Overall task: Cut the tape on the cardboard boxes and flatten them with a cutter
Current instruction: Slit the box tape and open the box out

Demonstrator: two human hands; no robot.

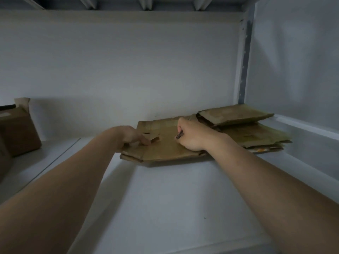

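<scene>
A flattened brown cardboard box (165,145) lies on the white shelf (174,198), partly over a stack of other flattened boxes (253,132) to the right. My left hand (132,136) grips the flattened box's left edge, fingers curled over it beside a small cut-out. My right hand (190,136) presses on the middle of the same box, fist closed around a dark cutter (179,135) whose tip shows between the fingers.
At the far left stand upright brown cardboard boxes (18,129), one with an open flap. A white back wall and a right side wall with a metal upright (244,61) enclose the shelf. Another shelf's underside is overhead.
</scene>
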